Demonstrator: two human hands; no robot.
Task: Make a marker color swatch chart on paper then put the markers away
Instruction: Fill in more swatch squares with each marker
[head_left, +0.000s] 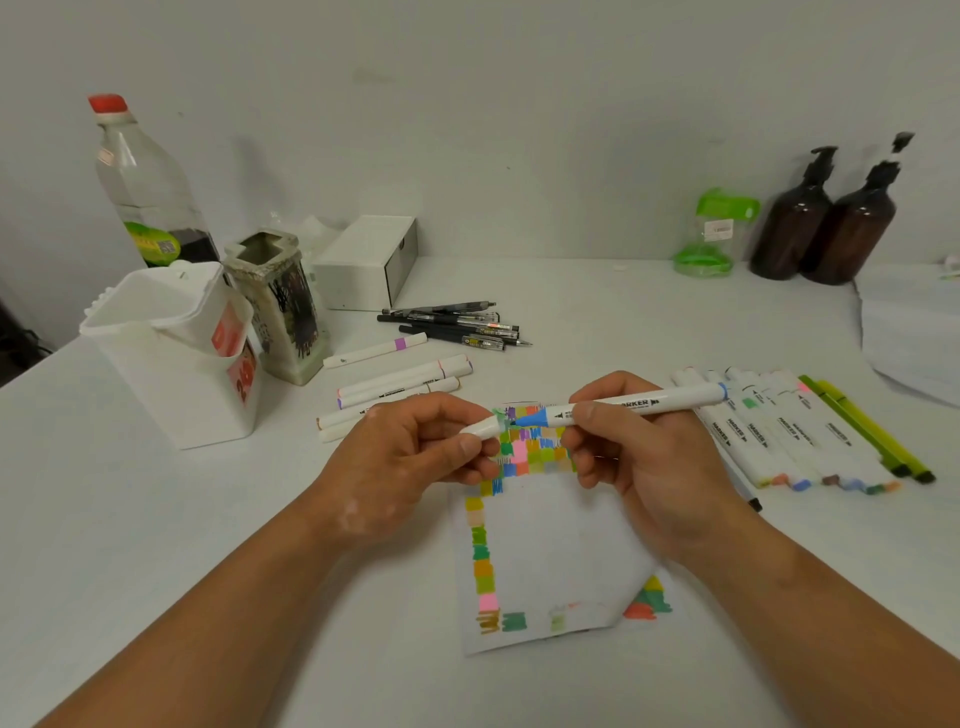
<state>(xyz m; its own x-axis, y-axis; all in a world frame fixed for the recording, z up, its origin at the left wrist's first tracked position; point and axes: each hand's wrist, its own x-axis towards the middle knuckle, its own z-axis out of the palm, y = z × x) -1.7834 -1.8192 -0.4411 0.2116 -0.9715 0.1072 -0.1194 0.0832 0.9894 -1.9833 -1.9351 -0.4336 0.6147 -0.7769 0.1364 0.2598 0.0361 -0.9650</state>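
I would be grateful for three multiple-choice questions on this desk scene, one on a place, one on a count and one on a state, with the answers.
1. Where do the black pens lie?
A. In the person's lap.
B. In front of the white box.
C. Standing in a jar.

2. How many brown pump bottles stand at the far right?
A. One.
B. Two.
C. Four.

3. How is the marker in the right hand?
A. Capped at both ends.
B. Lying on the table.
C. Its blue tip is bared, and the fingers of the left hand hold the cap.

Answers:
1 B, the pens lie in a heap just before the box.
2 B, two dark bottles stand side by side.
3 C, the blue tip shows between barrel and cap.
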